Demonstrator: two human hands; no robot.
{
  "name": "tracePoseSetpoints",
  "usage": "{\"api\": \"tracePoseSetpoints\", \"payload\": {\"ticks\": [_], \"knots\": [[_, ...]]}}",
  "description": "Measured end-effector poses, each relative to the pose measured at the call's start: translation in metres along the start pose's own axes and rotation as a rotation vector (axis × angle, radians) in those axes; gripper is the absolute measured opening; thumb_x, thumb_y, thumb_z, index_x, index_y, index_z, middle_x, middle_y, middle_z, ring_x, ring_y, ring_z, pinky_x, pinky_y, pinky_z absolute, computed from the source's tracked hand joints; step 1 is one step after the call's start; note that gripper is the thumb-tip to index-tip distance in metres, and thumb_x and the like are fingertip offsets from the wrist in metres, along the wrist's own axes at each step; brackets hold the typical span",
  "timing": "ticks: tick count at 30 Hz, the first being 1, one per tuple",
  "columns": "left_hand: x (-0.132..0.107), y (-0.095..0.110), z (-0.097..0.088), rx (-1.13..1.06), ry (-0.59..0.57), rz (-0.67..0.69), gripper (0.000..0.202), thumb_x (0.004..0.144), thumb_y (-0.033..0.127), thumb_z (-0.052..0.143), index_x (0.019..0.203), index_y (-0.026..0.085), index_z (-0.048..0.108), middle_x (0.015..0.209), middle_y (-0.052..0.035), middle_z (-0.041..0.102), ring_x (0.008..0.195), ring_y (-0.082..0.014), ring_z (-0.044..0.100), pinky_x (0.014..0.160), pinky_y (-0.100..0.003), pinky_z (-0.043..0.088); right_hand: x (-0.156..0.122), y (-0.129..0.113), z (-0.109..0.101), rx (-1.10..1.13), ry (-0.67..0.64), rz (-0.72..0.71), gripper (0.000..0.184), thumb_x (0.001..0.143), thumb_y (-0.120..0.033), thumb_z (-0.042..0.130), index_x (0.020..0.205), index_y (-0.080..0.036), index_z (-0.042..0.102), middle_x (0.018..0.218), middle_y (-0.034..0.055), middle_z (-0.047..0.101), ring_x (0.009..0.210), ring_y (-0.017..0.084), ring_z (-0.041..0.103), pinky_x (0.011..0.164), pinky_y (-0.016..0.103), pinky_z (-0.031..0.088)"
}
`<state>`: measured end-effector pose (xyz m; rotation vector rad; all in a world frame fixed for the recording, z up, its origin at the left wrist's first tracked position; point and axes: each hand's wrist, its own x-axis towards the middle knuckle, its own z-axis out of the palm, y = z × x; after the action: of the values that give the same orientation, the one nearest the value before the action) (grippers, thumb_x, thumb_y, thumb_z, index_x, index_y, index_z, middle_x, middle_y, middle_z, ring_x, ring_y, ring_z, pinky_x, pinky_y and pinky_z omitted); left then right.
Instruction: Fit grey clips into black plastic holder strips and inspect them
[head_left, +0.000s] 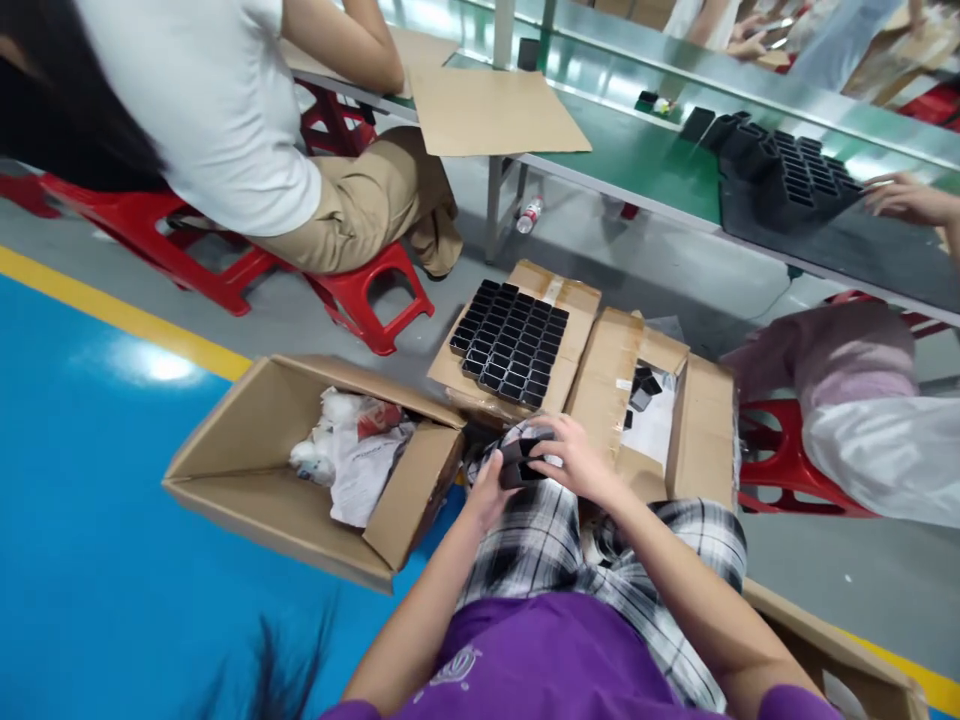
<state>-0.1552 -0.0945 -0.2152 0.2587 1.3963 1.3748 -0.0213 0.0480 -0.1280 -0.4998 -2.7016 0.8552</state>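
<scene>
Above my lap are small black open-topped boxes [516, 464], two or so side by side. My left hand [487, 494] grips them from the left, its thumb along the near side. From the right, my right hand [576, 460] has curled fingers at the rim of the same boxes; its fingertips partly hide them. Just beyond my hands, several similar black boxes [514, 340] stand in close rows on a closed carton [576, 300]. To the right, an open carton [697, 430] holds a few loose black boxes [643, 388] and white paper.
On my left an open carton [225, 440] contains crumpled white bags [364, 450]. A co-worker sits on a red stool [375, 300]; another person's hand [911, 198] is near black boxes [810, 170] on the green bench [637, 150]. A cardboard sheet [495, 110] overhangs the bench edge.
</scene>
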Motion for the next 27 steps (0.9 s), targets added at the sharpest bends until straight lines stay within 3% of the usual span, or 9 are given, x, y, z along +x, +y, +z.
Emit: {"api": "tracePoseSetpoints", "payload": {"ticks": [3,6,7,9,13,17,22,25,27], "knots": [[0.017,-0.010,-0.056,0.262,0.251,0.055,0.079,0.085,0.068,0.057,0.146,0.017,0.051,0.157,-0.0191,0.045,0.152,-0.0358,0.034,0.122,-0.053,0.031,0.061,0.013,0.031,-0.048,-0.060,0.076,0.007,0.088,-0.028,0.075,0.086,-0.022,0.077,0.136,0.0119,0.062,0.132,0.031,0.050,0.106,0.052,0.046],[0.020,-0.033,-0.105,0.553,0.453,0.017,0.086,0.081,0.049,0.068,0.153,0.011,0.040,0.168,-0.0227,0.024,0.158,-0.0406,0.006,0.125,-0.062,0.014,0.132,0.021,0.067,-0.129,-0.098,0.180,0.008,0.088,-0.028,0.074,0.086,-0.022,0.077,0.142,0.0101,0.058,0.137,0.029,0.044,0.111,0.048,0.040],[0.019,-0.043,-0.116,0.638,0.487,-0.014,0.083,0.081,0.044,0.066,0.153,0.010,0.040,0.168,-0.0235,0.024,0.158,-0.0430,0.005,0.124,-0.066,0.012,0.156,0.023,0.080,-0.144,-0.099,0.198,0.009,0.088,-0.028,0.073,0.087,-0.021,0.078,0.143,0.0109,0.057,0.138,0.030,0.043,0.112,0.048,0.038],[0.015,-0.064,-0.131,0.780,0.504,-0.080,0.071,0.085,0.035,0.059,0.151,0.012,0.045,0.163,-0.0231,0.036,0.154,-0.0447,0.019,0.121,-0.070,0.016,0.201,0.026,0.104,-0.169,-0.097,0.230,0.012,0.090,-0.026,0.068,0.090,-0.018,0.078,0.146,0.0131,0.055,0.140,0.030,0.040,0.114,0.049,0.035],[0.012,-0.094,-0.139,0.976,0.478,-0.147,0.063,0.090,0.018,0.043,0.153,0.020,0.045,0.157,-0.0173,0.049,0.142,-0.0376,0.044,0.118,-0.062,0.030,0.257,0.037,0.143,-0.223,-0.122,0.275,0.021,0.090,-0.019,0.061,0.099,-0.013,0.079,0.151,0.0175,0.049,0.144,0.032,0.035,0.120,0.052,0.024],[0.017,-0.104,-0.143,1.092,0.455,-0.166,0.064,0.092,0.013,0.036,0.155,0.022,0.043,0.156,-0.0154,0.050,0.141,-0.0352,0.047,0.116,-0.056,0.036,0.269,0.054,0.162,-0.272,-0.145,0.343,0.032,0.089,-0.009,0.051,0.108,-0.004,0.076,0.151,0.0256,0.047,0.146,0.035,0.030,0.123,0.058,0.013],[0.017,-0.109,-0.146,1.168,0.416,-0.194,0.066,0.092,0.012,0.032,0.157,0.019,0.040,0.159,-0.0179,0.045,0.141,-0.0367,0.047,0.115,-0.055,0.039,0.258,0.060,0.161,-0.250,-0.111,0.408,0.030,0.088,-0.016,0.058,0.110,-0.005,0.074,0.152,0.0263,0.047,0.147,0.037,0.033,0.122,0.059,0.019],[0.016,-0.111,-0.149,1.190,0.407,-0.187,0.067,0.091,0.013,0.032,0.158,0.018,0.038,0.158,-0.0190,0.045,0.141,-0.0377,0.048,0.115,-0.055,0.039,0.231,0.059,0.149,-0.216,0.003,0.424,0.032,0.092,-0.031,0.060,0.115,-0.013,0.072,0.156,0.0196,0.044,0.148,0.032,0.034,0.122,0.051,0.026],[0.016,-0.110,-0.153,1.199,0.407,-0.170,0.069,0.088,0.016,0.037,0.157,0.023,0.040,0.155,-0.0173,0.049,0.138,-0.0391,0.052,0.113,-0.055,0.042,0.195,0.063,0.136,-0.183,0.122,0.465,0.035,0.095,-0.035,0.054,0.120,-0.016,0.069,0.155,0.0167,0.047,0.147,0.030,0.037,0.120,0.049,0.031]]}}
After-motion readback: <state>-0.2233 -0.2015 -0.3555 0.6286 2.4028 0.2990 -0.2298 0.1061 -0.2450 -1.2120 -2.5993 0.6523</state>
